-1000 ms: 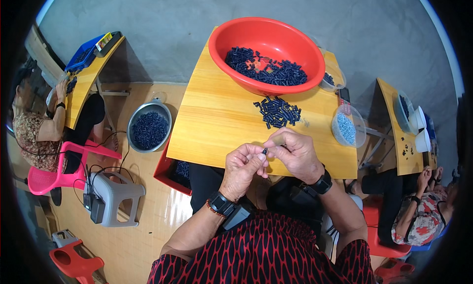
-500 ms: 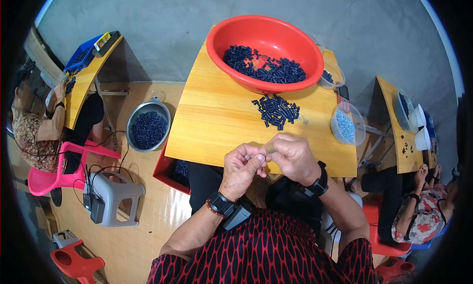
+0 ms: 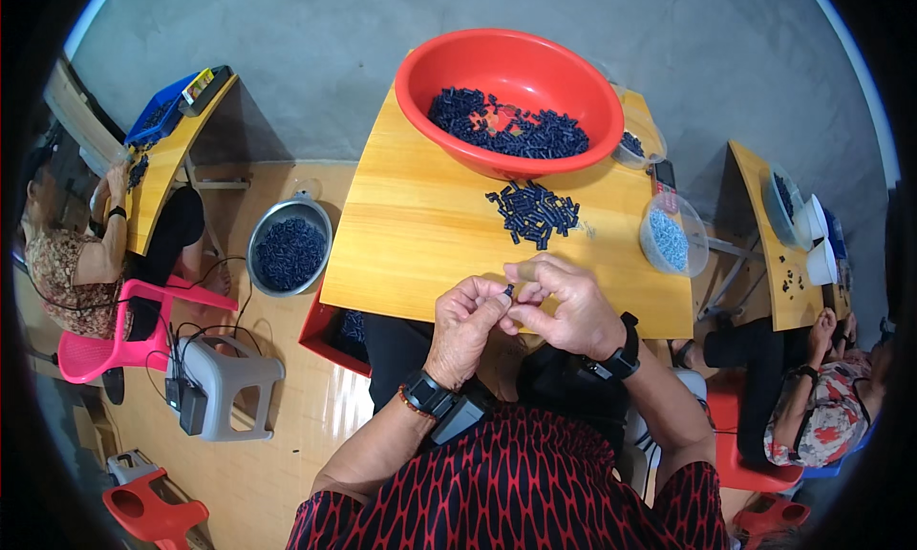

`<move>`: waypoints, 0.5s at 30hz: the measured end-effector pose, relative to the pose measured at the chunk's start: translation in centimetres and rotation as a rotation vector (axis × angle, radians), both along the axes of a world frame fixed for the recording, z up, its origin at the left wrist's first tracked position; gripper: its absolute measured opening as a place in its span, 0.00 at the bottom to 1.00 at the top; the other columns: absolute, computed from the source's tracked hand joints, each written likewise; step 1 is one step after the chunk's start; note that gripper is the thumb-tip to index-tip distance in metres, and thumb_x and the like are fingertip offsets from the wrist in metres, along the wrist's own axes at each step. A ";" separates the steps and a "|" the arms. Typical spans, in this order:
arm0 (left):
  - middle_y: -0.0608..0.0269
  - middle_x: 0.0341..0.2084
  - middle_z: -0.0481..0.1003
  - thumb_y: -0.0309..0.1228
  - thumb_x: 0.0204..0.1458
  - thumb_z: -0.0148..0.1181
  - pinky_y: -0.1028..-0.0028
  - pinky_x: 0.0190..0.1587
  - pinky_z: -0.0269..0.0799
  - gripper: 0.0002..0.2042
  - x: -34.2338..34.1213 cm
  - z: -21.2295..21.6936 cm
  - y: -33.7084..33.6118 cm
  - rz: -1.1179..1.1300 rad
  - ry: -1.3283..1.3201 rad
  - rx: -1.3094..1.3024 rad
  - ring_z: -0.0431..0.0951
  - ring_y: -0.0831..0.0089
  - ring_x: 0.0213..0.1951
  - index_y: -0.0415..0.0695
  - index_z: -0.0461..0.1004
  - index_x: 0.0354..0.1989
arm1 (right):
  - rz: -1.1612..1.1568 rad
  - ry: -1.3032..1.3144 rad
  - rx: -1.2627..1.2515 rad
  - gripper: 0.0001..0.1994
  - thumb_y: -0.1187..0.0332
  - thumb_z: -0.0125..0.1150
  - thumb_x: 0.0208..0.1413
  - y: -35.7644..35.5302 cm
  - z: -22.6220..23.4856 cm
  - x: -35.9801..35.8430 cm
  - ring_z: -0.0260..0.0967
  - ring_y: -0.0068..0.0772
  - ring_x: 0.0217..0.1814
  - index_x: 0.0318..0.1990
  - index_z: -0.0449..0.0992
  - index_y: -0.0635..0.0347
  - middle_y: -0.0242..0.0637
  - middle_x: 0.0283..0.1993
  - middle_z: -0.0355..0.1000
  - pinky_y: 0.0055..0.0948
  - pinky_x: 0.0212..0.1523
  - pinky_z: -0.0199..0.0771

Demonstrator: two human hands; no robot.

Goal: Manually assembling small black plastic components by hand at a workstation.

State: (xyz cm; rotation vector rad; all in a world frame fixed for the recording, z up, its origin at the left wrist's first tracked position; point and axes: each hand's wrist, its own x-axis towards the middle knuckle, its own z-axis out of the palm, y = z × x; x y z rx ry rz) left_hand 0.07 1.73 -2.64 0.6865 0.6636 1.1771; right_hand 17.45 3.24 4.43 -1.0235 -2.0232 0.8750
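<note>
My left hand [image 3: 466, 323] is closed in a pinch on a small dark blue tubular piece [image 3: 509, 290], which pokes up between thumb and forefinger over the table's near edge. Beside it, my right hand [image 3: 571, 311] has its fingers curled but apart, its thumb close to the left fingertips; I see nothing held in it. A loose pile of similar dark blue pieces [image 3: 535, 214] lies on the wooden table [image 3: 411, 235] just beyond my hands. Behind the pile stands a large red basin [image 3: 511, 63], its bottom partly covered with more of these pieces.
On the table's right are a clear tub of light blue bits [image 3: 668, 242] and another tub of dark pieces [image 3: 632, 145]. A metal bowl [image 3: 289, 242] of dark pieces, a red crate [image 3: 320, 337] and a grey stool [image 3: 229, 388] stand left. Two people sit at side tables.
My right fingers have spread and drawn back slightly from the left fingertips. The dark piece in my left hand now shows. The pile and basin have stayed in place.
</note>
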 end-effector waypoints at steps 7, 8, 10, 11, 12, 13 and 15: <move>0.62 0.33 0.78 0.23 0.60 0.58 0.76 0.42 0.75 0.02 0.1 -0.3 0.0 0.031 -0.033 -0.022 0.78 0.77 0.36 0.38 0.75 0.37 | 0.023 -0.203 0.142 0.11 0.75 0.66 0.50 0.0 -0.2 -1.0 0.75 0.50 0.38 0.40 0.74 0.69 0.49 0.40 0.72 0.39 0.37 0.76; 0.63 0.33 0.78 0.24 0.60 0.59 0.76 0.41 0.75 0.03 0.1 -0.2 -0.1 0.025 -0.011 -0.025 0.78 0.78 0.35 0.37 0.76 0.38 | -0.003 -0.247 0.130 0.12 0.74 0.66 0.50 -0.3 -0.4 -1.0 0.74 0.52 0.39 0.42 0.74 0.69 0.49 0.39 0.72 0.41 0.38 0.76; 0.63 0.33 0.78 0.24 0.60 0.59 0.76 0.41 0.75 0.04 0.2 -0.1 -0.1 0.020 0.010 -0.028 0.77 0.78 0.35 0.37 0.76 0.38 | -0.029 -0.291 0.119 0.14 0.73 0.66 0.50 -0.7 -0.6 -1.0 0.73 0.55 0.39 0.43 0.74 0.68 0.49 0.39 0.72 0.42 0.38 0.75; 0.64 0.32 0.78 0.25 0.60 0.59 0.77 0.41 0.75 0.04 0.2 0.0 -0.1 0.003 0.050 -0.025 0.77 0.79 0.34 0.37 0.76 0.38 | -0.057 -0.265 0.162 0.14 0.74 0.65 0.50 -0.8 -0.6 -1.0 0.74 0.55 0.40 0.45 0.74 0.69 0.50 0.39 0.72 0.43 0.39 0.75; 0.64 0.32 0.79 0.25 0.60 0.59 0.77 0.41 0.75 0.05 0.3 0.1 -0.1 -0.014 0.090 -0.022 0.77 0.80 0.33 0.37 0.77 0.38 | -0.084 -0.239 0.203 0.15 0.74 0.65 0.51 -0.9 -0.6 -1.0 0.74 0.56 0.40 0.46 0.74 0.69 0.50 0.40 0.72 0.43 0.39 0.76; 0.64 0.32 0.79 0.25 0.60 0.59 0.77 0.41 0.75 0.05 0.3 0.1 -0.1 -0.013 0.088 -0.022 0.77 0.80 0.33 0.37 0.77 0.38 | -0.083 -0.240 0.204 0.15 0.74 0.65 0.51 -1.0 -0.7 -1.0 0.74 0.56 0.40 0.46 0.74 0.69 0.50 0.40 0.72 0.43 0.39 0.76; 0.65 0.30 0.79 0.26 0.61 0.59 0.78 0.40 0.75 0.06 0.2 0.1 -0.2 -0.038 0.181 0.036 0.76 0.82 0.32 0.36 0.77 0.37 | -0.092 -0.192 0.150 0.15 0.74 0.64 0.52 -1.1 -1.0 -0.9 0.74 0.57 0.41 0.47 0.74 0.69 0.51 0.41 0.73 0.42 0.39 0.76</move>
